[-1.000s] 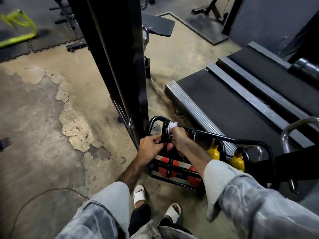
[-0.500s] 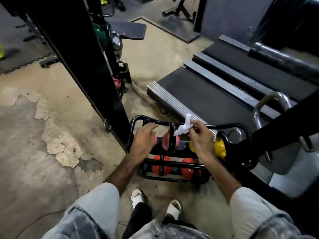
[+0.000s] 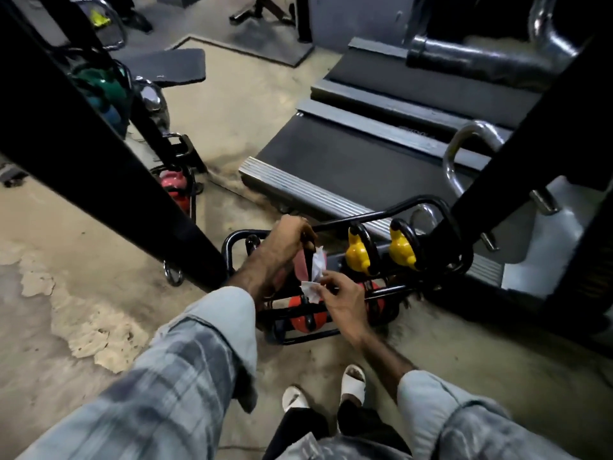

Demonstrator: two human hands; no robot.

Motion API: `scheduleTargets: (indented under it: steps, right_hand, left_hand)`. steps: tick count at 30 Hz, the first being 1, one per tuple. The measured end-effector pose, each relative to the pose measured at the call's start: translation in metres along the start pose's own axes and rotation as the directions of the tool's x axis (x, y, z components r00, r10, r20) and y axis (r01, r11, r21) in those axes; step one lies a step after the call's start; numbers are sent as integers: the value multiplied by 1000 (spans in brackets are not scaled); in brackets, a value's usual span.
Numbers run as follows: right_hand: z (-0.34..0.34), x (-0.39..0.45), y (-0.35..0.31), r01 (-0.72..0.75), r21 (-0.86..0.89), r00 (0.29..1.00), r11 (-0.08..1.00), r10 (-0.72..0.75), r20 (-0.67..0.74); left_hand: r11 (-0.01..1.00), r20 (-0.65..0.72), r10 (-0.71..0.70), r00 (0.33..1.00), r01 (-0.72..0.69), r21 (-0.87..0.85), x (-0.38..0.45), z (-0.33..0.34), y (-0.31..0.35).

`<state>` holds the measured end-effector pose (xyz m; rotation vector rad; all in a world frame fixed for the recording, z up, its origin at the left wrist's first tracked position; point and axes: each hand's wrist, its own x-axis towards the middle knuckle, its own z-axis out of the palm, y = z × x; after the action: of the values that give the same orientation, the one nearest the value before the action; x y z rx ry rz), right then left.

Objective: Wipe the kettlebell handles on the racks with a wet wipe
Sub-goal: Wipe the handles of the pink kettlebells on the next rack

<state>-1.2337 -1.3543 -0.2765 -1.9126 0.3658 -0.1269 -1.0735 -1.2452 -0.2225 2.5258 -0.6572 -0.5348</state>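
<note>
A low black kettlebell rack [image 3: 428, 202] stands on the floor in front of my feet. Its upper row holds a pink kettlebell [image 3: 301, 265] and two yellow kettlebells [image 3: 356, 257]; red kettlebells [image 3: 303, 318] sit on the lower row. My left hand [image 3: 285, 239] grips the black handle of the pink kettlebell from above. My right hand [image 3: 341, 298] pinches a white wet wipe [image 3: 315, 277], which lies against that handle's side, just below my left hand.
A thick black upright post [image 3: 109, 154] crosses the left of the view, close to the rack. Behind the rack lies a treadmill deck [image 3: 348, 161] with a ribbed metal edge. Another black frame [image 3: 517, 154] rises at right. More kettlebells [image 3: 172, 187] stand beyond the post.
My left hand moved right from the rack's end onto the pink kettlebell's handle. My right hand dropped lower with the wipe, down that handle's side. The view shifted.
</note>
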Motion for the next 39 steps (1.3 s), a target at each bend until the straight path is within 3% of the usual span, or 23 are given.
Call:
scheduleTargets:
  steps: [4,9,16,22,27,33,36,39]
  right_hand:
    - [17,-1,-9,-80,-9,993,997,79,-93]
    - [31,2,-17,-148,139,968,979,172,-185]
    - [51,-18,-10,-186,186,917,965,239,-321]
    - [50,13,-34,-99,228,925,969,174,-337]
    - [57,-15,-17,-179,234,884,956,261,-388]
    - [49,22,-31,-295,305,915,906,360,-184]
    - [36,42,-35,-373,216,923,902,385,-17]
    - [35,24,-24,-335,418,929,845,370,-3]
  left_hand:
    - [998,55,-3,998,0,67,5,-11,0]
    - [977,50,97,994,-104,183,7,-15,7]
    - [991,-22,64,998,-61,117,-3,-19,14]
    - [992,-26,92,995,-89,93,-3,-22,12]
    - [999,-55,46,997,-46,1,-7,-22,6]
    - [998,-41,57,998,-56,26,-6,-21,6]
    - [998,-33,58,998,-57,18,-6,-22,10]
    - [997,-28,53,998,-51,56,-5,-20,11]
